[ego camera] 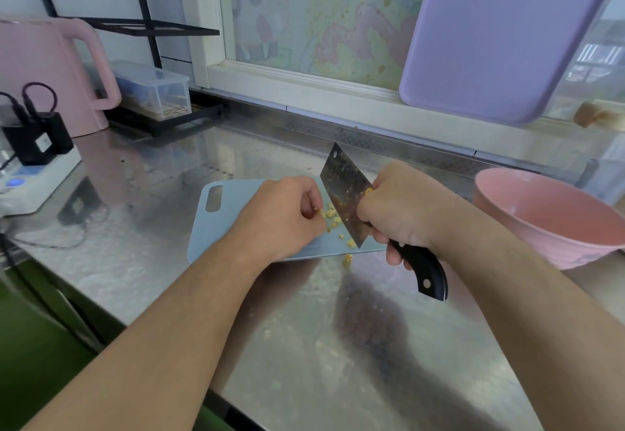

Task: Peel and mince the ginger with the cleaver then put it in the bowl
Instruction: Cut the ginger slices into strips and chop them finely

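- Head view: right hand (402, 207) clamped on cleaver (348, 193) handle, blade tip-down on cutting board (216, 227).
- Left hand (287, 217) curled, fingertips touching minced ginger (333, 215), board centre.
- Pink bowl (554, 224) on bench (304, 346), 3 o'clock of board.

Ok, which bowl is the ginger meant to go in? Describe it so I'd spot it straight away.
Start at the steel counter and the pale blue cutting board in the middle. Go past the right hand gripping the cleaver to the counter's right edge: the bowl sits there. It is pink, round and open-topped, unlike the tall pink kettle at far left.
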The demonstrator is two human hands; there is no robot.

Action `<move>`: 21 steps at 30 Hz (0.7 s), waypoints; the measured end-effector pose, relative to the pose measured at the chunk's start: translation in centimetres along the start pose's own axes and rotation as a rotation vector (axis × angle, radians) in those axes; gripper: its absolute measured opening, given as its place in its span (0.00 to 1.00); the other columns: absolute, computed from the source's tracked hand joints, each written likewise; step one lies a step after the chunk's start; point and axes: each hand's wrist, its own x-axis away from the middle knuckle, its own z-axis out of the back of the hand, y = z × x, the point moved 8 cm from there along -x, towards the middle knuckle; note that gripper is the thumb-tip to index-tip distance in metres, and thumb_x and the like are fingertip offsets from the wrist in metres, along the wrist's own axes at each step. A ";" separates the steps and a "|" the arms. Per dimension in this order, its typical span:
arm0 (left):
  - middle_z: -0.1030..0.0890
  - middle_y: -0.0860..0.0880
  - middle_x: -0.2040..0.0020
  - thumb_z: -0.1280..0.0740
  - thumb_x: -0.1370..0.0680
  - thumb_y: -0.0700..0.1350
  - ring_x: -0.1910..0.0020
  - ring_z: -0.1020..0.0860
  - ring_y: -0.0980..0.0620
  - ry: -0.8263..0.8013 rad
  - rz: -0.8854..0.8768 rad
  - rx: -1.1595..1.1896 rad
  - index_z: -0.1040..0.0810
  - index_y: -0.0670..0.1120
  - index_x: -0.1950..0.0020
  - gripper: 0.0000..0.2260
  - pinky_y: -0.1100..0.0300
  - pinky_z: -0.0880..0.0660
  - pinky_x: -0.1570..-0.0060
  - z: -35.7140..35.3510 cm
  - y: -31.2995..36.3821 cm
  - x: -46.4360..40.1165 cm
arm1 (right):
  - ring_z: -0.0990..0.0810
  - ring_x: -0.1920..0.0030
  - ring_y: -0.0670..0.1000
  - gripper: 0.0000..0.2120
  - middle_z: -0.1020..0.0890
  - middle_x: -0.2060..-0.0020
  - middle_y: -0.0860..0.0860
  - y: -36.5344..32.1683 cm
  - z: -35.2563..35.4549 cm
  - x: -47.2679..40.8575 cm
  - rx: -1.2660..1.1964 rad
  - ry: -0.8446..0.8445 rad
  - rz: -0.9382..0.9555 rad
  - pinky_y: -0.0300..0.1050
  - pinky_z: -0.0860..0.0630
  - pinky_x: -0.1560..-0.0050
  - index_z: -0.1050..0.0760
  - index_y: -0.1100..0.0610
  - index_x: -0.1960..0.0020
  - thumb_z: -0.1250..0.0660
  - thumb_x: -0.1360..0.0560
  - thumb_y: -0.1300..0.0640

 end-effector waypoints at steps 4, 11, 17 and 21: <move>0.18 0.56 0.67 0.25 0.26 0.44 0.64 0.20 0.58 0.006 -0.009 0.019 0.19 0.54 0.57 0.06 0.59 0.23 0.60 0.0 -0.1 -0.1 | 0.24 0.82 0.55 0.06 0.27 0.78 0.55 0.1 0.0 -0.1 0.000 -0.013 0.004 0.40 0.28 0.75 0.27 0.64 0.61 0.42 0.27 0.67; 0.17 0.57 0.65 0.26 0.24 0.45 0.63 0.20 0.60 0.012 0.009 0.025 0.17 0.54 0.57 0.05 0.63 0.23 0.59 -0.2 -0.2 -0.2 | 0.24 0.82 0.54 0.06 0.27 0.81 0.53 0.1 0.2 -0.1 -0.010 -0.015 0.003 0.39 0.29 0.76 0.28 0.64 0.60 0.42 0.26 0.67; 0.17 0.57 0.65 0.27 0.23 0.47 0.63 0.20 0.59 0.024 0.008 0.009 0.17 0.54 0.58 0.05 0.60 0.20 0.58 0.0 0.0 -0.1 | 0.24 0.81 0.55 0.06 0.26 0.75 0.57 0.3 0.2 -0.1 -0.022 -0.020 -0.001 0.40 0.28 0.76 0.27 0.65 0.58 0.42 0.25 0.67; 0.18 0.57 0.64 0.28 0.22 0.50 0.62 0.20 0.58 0.019 0.000 -0.018 0.20 0.54 0.57 0.05 0.54 0.19 0.56 -0.3 0.1 0.0 | 0.24 0.81 0.55 0.06 0.26 0.74 0.58 0.4 0.4 -0.1 -0.022 -0.014 -0.005 0.41 0.27 0.75 0.27 0.65 0.58 0.43 0.26 0.68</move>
